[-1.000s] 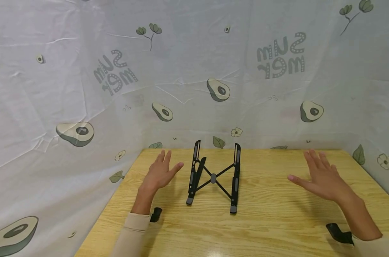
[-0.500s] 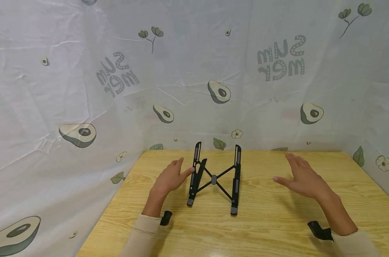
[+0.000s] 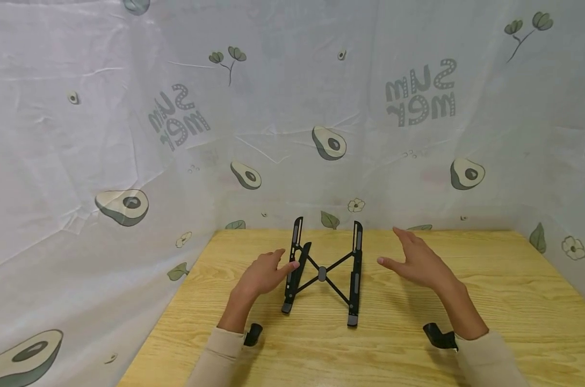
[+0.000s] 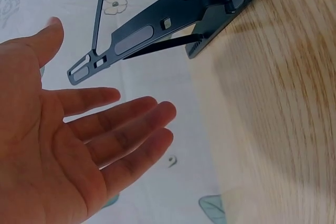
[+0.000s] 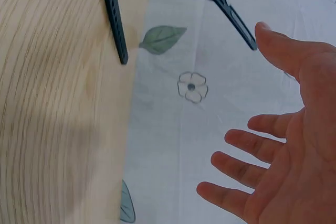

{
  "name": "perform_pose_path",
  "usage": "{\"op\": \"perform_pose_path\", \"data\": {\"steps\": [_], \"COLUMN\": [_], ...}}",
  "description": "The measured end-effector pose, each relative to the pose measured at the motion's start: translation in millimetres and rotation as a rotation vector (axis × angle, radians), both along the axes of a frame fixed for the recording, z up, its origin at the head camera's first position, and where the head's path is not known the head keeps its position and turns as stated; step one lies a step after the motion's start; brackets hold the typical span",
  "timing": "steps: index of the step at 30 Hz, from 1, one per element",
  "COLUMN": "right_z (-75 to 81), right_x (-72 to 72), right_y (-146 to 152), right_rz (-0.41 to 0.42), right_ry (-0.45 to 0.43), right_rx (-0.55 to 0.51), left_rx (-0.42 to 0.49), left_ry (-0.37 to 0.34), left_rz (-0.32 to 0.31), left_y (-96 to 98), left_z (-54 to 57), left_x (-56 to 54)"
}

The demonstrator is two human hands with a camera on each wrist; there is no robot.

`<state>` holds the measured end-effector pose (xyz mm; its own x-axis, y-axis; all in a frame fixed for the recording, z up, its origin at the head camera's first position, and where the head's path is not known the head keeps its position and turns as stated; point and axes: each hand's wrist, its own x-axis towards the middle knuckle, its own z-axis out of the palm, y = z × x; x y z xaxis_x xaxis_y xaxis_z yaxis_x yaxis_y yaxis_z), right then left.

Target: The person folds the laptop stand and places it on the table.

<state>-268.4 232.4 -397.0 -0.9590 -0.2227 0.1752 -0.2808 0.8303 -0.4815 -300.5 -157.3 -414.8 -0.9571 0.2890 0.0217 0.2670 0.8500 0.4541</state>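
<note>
We record a black stand (image 3: 322,274) on the table (image 3: 321,355), near the middle: two slotted rails joined by crossed bars at a grey hub, with grey tips at the near ends. From the left wrist we see its upper frame sloping up off the base, with a thin strut beneath. The left hand (image 3: 265,271) is just beside the left rail, fingers extended and slightly bent, thumb out, grasping nothing. From the head its thumb overlaps that rail; from its own wrist we note a gap between thumb and frame. The right hand (image 3: 420,263) is to the right of the stand and apart from it in the head view — fingers spread and nearly straight, thumb pointing toward the stand, palm bare. Both hands are above the tabletop. We note a beige sleeve on each arm and a black fitting (image 3: 439,336) at each wrist. Behind the table hangs a pale cloth (image 3: 282,97) printed with avocados, leaves, flowers and reversed "summer" lettering.
</note>
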Motion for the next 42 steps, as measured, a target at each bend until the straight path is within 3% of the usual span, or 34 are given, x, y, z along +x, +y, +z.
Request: {"op": "perform_pose_path", "data": {"steps": [10,16,30,37,42], "right_z": [-4.0,-5.6,-11.4,-17.9,-24.2], "right_x": [-8.9,-14.0,-28.9,-33.8,-36.0], "right_y": [-15,-23,-43,-52,-50], "right_rz": [0.027,0.050,0.027,0.047,0.062], "right_ry": [0.012,0.018,0.013,0.022,0.015], "right_rx": [-0.042,-0.098,-0.266,-0.336,-0.428], "left_rx": [0.039,0.078,0.225,0.239,0.301], "left_ry": [0.021,-0.006,-0.027,-0.052,-0.005], "left_rz": [-0.017,-0.023,0.014,-0.045,-0.105], "left_y": [2.6,5.2,9.9,1.4,-4.0], "left_z": [-2.7,-5.6,-2.2,-14.5,-25.9], "left_x": [-1.2,-4.3,-6.2,-4.8,-8.2]}}
